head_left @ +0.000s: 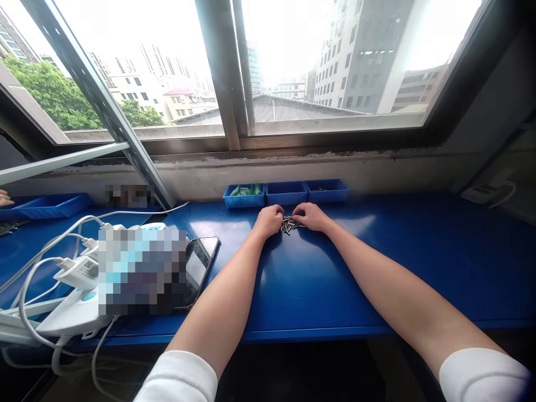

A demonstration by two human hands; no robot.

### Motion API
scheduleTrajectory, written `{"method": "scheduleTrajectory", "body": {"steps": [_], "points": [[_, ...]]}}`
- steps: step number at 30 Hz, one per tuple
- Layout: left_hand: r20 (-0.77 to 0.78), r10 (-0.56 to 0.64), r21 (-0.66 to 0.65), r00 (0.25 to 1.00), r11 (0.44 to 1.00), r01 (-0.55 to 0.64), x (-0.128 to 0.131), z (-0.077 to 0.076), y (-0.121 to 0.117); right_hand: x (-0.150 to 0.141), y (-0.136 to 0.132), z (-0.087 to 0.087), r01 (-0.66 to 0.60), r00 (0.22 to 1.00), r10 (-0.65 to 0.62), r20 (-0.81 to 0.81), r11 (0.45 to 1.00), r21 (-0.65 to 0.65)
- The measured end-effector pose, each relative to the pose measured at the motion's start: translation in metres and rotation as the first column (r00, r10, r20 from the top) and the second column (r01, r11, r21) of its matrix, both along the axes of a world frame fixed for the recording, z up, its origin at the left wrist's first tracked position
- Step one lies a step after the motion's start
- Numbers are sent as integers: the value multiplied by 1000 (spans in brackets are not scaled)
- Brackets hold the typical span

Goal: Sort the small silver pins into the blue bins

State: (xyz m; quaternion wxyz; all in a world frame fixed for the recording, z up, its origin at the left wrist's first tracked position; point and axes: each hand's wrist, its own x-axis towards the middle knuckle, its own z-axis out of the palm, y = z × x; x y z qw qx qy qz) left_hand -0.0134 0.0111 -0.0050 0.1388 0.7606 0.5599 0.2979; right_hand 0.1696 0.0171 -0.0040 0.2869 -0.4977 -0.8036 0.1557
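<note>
A small heap of short, thin metal pieces (289,225), screw- or pin-like, lies on the blue tabletop between my hands. At the heap's left edge is my left hand (269,221), its fingers curled inward and touching the pieces. My right hand (313,217) is bent over the right side, thumb and fingertips drawn together at the pile. Whatever sits between the fingertips is too small to make out. Just behind stand three blue bins: the left bin (226,199) holds green items in clear plastic, then a middle bin (287,199), and a right bin (335,195) with small dark pieces.
Left of my left arm lie a phone (205,259) and a white power strip (69,318) with plugs and cables, partly blurred out. A metal post (109,111) rises beyond them. More blue trays (56,207) and another person's hand (5,197) show at far left.
</note>
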Motion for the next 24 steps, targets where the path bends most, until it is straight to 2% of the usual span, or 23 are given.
{"method": "scheduleTrajectory", "body": {"steps": [7, 11, 14, 18, 24], "points": [[87, 11, 39, 996, 999, -15, 0, 0, 1, 2, -1, 1, -32, 997, 30, -74, 999, -22], [178, -50, 119, 983, 992, 28, 0, 1, -2, 3, 1, -1, -33, 988, 29, -154, 999, -21], [172, -104, 171, 980, 983, 74, 1, 2, -3, 2, 1, -1, -15, 982, 14, -189, 1000, -3], [137, -91, 178, 986, 982, 66, 2, 1, -1, 2, -3, 2, -12, 965, 16, -261, 1000, 15], [122, -40, 149, 992, 989, 21, 1, 4, 0, 4, -7, 8, -122, 876, 95, -472, 992, -27]]}}
